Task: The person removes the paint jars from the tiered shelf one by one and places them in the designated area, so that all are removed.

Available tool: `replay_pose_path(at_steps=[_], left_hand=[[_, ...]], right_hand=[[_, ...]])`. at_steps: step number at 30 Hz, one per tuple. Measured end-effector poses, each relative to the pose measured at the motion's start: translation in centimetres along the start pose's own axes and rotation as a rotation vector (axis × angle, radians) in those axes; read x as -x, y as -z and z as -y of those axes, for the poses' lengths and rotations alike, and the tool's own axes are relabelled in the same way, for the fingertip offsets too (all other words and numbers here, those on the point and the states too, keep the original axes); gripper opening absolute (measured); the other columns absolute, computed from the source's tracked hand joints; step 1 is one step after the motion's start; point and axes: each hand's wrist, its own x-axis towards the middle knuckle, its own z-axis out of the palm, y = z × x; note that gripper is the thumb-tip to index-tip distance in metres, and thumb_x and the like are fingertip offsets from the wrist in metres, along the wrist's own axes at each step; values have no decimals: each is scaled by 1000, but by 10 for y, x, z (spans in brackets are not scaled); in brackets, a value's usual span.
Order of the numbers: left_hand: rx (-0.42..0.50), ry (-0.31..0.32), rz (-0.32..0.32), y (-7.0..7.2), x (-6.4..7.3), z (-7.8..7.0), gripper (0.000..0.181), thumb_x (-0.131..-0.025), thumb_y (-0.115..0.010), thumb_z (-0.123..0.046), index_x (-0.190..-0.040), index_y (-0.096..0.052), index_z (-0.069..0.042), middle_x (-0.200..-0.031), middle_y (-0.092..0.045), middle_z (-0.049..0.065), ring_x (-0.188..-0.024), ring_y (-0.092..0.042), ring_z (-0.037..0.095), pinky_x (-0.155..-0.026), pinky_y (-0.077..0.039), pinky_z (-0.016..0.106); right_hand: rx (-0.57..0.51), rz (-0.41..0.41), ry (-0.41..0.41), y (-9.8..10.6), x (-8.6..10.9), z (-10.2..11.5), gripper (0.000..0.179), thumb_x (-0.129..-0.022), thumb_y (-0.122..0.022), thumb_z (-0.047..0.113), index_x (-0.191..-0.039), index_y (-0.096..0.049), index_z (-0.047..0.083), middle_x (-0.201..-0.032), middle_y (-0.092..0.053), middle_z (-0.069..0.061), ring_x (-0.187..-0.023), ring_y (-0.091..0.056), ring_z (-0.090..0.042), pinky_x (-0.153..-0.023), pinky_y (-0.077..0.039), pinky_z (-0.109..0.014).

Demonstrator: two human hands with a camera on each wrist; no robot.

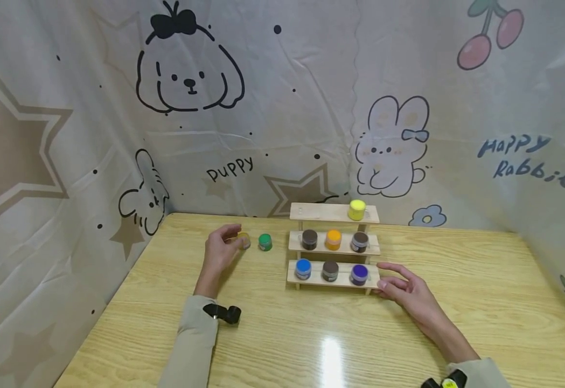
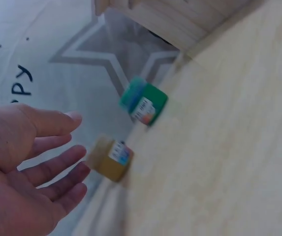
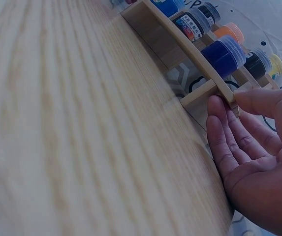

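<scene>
My left hand (image 1: 221,250) reaches to a small ochre paint jar (image 1: 245,241) on the table at the left. In the left wrist view its fingers are loosely spread, their tips close beside the jar, with nothing held. A green paint jar (image 1: 265,242) stands just right of the ochre one. My right hand (image 1: 415,296) is at the right end of a three-tier wooden display rack (image 1: 321,213). In the right wrist view, the thumb presses the lowest shelf's end from above, with fingers curled beneath it, pinching the rack.
One yellow jar (image 1: 357,210) sits on the top tier. The middle tier bears an orange jar (image 1: 333,240) between two dark ones; the bottom tier bears blue (image 1: 304,269), dark (image 1: 330,271) and purple (image 1: 359,275) jars. A printed curtain (image 1: 282,124) hangs behind the table (image 1: 263,334).
</scene>
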Motion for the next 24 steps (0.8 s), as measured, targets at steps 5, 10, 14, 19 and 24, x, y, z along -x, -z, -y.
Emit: replay_pose_path(at_steps=[5,10,14,19,24], left_hand=[[30,-57,8,2,3,-13,34,-94,-74,-4,-126,-67,4,-130,-65,24,-123,-59,39,-109,-45,51],[41,-135,10,2,5,-27,31,-95,-73,-6,-124,-68,4,-127,-67,22,-122,-61,40,-107,-46,53],[58,-192,24,-4,9,-42,31,-96,-72,-5,-125,-68,4,-127,-67,22,-121,-61,39,-107,-47,54],[82,-235,64,-15,14,-55,31,-96,-72,-6,-126,-68,2,-127,-67,22,-122,-60,40,-107,-46,55],[79,-246,83,-23,16,-60,30,-97,-72,-8,-125,-68,1,-126,-68,20,-122,-61,41,-106,-47,54]], right_hand=[[14,-9,-11,0,1,-1,57,-102,-67,16,-150,-43,-1,-112,-73,-14,-99,-72,-19,-89,-59,-31],[19,-11,-12,1,1,0,56,-102,-67,16,-150,-43,-1,-113,-72,-16,-99,-72,-19,-89,-59,-31],[22,-10,-9,2,1,0,56,-102,-67,17,-150,-43,0,-113,-72,-17,-99,-72,-19,-89,-59,-32],[23,-5,5,4,1,-1,55,-102,-66,16,-149,-43,-1,-113,-72,-17,-99,-72,-19,-89,-59,-32],[17,0,12,2,-1,-1,55,-102,-66,15,-149,-43,-2,-112,-73,-17,-99,-73,-20,-89,-59,-32]])
